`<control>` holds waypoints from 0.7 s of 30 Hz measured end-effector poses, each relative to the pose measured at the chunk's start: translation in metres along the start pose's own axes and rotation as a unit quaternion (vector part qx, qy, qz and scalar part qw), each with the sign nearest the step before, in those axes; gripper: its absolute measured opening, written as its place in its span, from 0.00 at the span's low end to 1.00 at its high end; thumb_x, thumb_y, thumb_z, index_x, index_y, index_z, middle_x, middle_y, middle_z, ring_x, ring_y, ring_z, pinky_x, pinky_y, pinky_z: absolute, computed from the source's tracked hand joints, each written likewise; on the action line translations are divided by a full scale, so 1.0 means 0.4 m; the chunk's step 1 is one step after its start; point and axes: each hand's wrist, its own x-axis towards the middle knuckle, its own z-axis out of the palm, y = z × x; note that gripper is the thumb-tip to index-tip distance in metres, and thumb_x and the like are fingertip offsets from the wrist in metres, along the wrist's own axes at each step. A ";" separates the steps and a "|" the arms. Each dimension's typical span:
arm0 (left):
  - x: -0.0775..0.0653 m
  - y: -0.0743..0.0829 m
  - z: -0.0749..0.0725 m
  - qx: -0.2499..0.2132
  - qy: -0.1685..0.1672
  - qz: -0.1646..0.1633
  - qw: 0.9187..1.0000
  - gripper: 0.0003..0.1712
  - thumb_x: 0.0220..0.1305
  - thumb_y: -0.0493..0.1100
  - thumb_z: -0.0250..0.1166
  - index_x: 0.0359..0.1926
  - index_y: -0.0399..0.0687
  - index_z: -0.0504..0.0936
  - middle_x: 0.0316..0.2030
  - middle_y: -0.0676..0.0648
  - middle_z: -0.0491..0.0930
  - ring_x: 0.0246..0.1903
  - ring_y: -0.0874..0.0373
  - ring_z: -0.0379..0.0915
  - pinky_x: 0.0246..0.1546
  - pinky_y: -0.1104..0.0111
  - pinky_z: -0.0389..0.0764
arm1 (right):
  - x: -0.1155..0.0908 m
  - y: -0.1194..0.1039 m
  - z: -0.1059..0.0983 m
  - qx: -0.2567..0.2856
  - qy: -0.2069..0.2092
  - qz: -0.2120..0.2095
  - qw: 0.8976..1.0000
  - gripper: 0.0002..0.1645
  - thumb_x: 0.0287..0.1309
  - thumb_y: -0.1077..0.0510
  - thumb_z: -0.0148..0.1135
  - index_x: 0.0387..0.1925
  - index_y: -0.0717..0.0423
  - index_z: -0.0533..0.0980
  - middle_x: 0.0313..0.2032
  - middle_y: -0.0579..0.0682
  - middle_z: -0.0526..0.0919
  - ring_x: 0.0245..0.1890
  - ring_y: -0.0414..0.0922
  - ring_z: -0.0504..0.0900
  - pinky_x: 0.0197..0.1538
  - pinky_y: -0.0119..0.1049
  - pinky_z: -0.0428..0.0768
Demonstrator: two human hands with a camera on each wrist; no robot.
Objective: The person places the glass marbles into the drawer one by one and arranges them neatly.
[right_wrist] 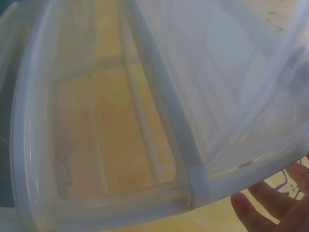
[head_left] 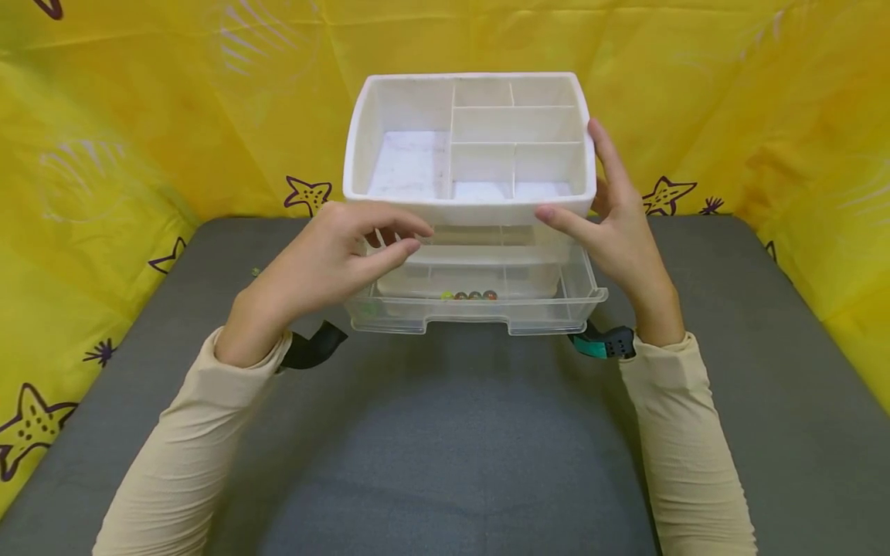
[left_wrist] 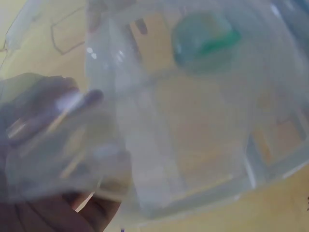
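Observation:
A white compartment tray (head_left: 480,212) stands over a clear plastic box (head_left: 466,313) in the head view. Its right end is gripped by my right hand (head_left: 626,239), thumb on the front rim and fingers along the side. Before the tray's front left, my left hand (head_left: 334,251) has its fingers loosely bent. A small gap shows between thumb and forefinger, with nothing seen there. Several marbles (head_left: 475,296) lie in a row within the clear box. Clear plastic walls (right_wrist: 164,87) fill the right wrist view, and the left wrist view is blurred.
All this is above a grey tabletop (head_left: 445,432). A yellow cloth (head_left: 208,93) with starfish drawings hangs behind and at the sides. Dark straps (head_left: 313,347) show at both wrists. A blurred green patch (left_wrist: 217,43) appears through plastic in the left wrist view.

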 end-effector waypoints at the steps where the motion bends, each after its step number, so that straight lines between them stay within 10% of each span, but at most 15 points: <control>1: -0.002 -0.002 -0.004 0.001 0.005 0.000 1.000 0.10 0.66 0.34 0.63 0.46 0.46 0.87 0.36 0.52 0.87 0.34 0.66 0.75 0.37 0.74 0.76 | 0.000 0.000 0.000 0.000 0.000 0.000 1.000 0.58 0.52 0.62 0.74 0.77 0.35 0.52 0.68 0.49 0.66 0.57 0.52 0.75 0.44 0.26 0.83; 21: -0.062 -0.020 -0.083 0.021 0.058 -0.043 0.997 0.12 0.63 0.33 0.67 0.46 0.48 0.88 0.32 0.51 0.85 0.31 0.68 0.73 0.35 0.81 0.73 | -0.003 -0.003 -0.001 -0.012 0.000 0.010 1.000 0.58 0.53 0.60 0.73 0.77 0.33 0.50 0.69 0.47 0.66 0.58 0.50 0.76 0.45 0.26 0.83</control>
